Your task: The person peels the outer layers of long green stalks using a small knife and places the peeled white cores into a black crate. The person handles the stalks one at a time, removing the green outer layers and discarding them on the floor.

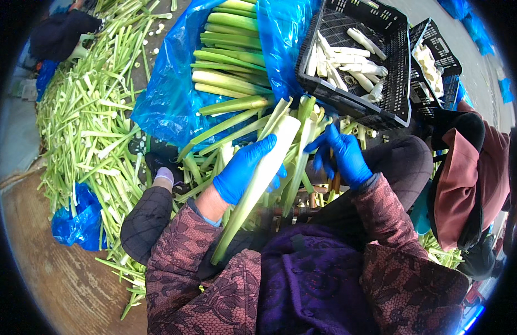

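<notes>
My left hand (248, 167), in a blue glove, grips a water bamboo shoot (273, 155). Its thick white end points up and away from me, and its pale green end slants down toward my lap. A loosened leaf of husk stands along its far side. My right hand (344, 157), also gloved in blue, is just right of the shoot with its fingers bent and slightly blurred. The fingertips are close to a long green strip of husk (302, 161) that hangs down; whether they pinch it I cannot tell. Cut husks lie below both hands.
Unpeeled stalks (233, 54) fill an open blue plastic bag (166, 88) ahead. Peeled white shoots lie in a black plastic crate (354, 106), beside a second black crate (448, 63). A large heap of husks (99, 130) spreads at left. Other people (467, 180) sit at right and far left.
</notes>
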The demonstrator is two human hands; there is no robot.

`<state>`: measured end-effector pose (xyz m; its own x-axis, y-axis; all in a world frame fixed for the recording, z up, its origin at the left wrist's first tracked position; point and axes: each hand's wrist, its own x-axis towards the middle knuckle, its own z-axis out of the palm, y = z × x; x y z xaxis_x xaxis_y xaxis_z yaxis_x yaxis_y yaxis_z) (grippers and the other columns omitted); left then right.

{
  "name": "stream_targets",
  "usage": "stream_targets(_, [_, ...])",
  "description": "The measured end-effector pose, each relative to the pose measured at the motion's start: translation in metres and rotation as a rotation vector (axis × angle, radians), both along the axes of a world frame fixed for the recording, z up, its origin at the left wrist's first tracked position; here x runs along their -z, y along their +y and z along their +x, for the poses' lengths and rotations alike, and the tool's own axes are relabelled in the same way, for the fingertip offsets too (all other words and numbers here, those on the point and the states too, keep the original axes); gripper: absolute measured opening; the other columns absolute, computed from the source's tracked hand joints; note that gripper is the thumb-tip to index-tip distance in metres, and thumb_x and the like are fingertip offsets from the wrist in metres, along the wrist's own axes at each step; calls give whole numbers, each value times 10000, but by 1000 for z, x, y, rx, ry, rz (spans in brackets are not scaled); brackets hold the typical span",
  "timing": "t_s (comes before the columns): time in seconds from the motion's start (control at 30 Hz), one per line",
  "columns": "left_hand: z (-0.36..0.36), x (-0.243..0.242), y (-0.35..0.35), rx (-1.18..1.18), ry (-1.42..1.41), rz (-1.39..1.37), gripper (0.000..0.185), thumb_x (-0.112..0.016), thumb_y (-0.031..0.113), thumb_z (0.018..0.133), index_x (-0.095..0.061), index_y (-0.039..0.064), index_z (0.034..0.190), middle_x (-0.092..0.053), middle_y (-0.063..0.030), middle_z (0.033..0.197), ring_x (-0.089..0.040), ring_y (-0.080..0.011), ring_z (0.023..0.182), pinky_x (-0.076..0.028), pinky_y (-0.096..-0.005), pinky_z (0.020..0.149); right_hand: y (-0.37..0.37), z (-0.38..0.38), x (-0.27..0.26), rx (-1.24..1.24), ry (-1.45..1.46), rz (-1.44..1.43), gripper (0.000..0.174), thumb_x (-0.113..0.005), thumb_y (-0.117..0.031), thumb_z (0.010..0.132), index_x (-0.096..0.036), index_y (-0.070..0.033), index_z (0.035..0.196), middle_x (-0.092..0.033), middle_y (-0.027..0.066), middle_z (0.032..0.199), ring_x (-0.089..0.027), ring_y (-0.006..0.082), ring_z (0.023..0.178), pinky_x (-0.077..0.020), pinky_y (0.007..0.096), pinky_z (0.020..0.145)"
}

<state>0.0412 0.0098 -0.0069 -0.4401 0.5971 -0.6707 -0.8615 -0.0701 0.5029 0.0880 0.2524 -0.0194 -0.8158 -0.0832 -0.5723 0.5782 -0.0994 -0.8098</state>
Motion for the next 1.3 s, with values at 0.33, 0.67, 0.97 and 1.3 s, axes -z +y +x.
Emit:
stream_targets(0.33, [16, -21, 14, 123, -94, 40, 501, -572, 470, 926, -596, 18, 1141, -653, -102, 802, -627, -177, 601, -507, -274, 519, -8, 16, -14, -206, -54, -147, 588, -444, -496, 991, -619, 41, 826, -650, 151, 633, -575, 193, 412, -464, 284, 406])
stream_targets(0.67, [29, -18, 27, 316, 756, -501, 589, -609, 407, 926, -471, 68, 1389, -684, -167, 874, -682, -240, 734, -532, -341, 620, 6, 7, 4, -396, -117, -294, 627, -452, -526, 975, -623, 57, 825, -641, 181, 612, -569, 215, 382, -469, 295, 373])
stream_targets(0.97, [38, -6, 33, 579, 1143, -923, 539, -574, 459, 920, -526, 78, 1298, -674, -211, 871, -665, -378, 735, -520, -452, 635, 12, -14, 5, -540, -319, -226, 690, -451, -585, 949, -596, 77, 1077, -656, 176, 651, -541, 191, 365, -427, 303, 346])
stream_targets(1.3, [31, -7, 44, 694, 1081, -808, 535, -604, 535, 867, -591, 25, 1028, -663, -202, 821, -659, -369, 748, -509, -434, 631, 4, 7, 13, -205, -356, -92, 608, -424, -480, 1002, -620, -8, 674, -595, 104, 555, -478, 161, 344, -370, 284, 347])
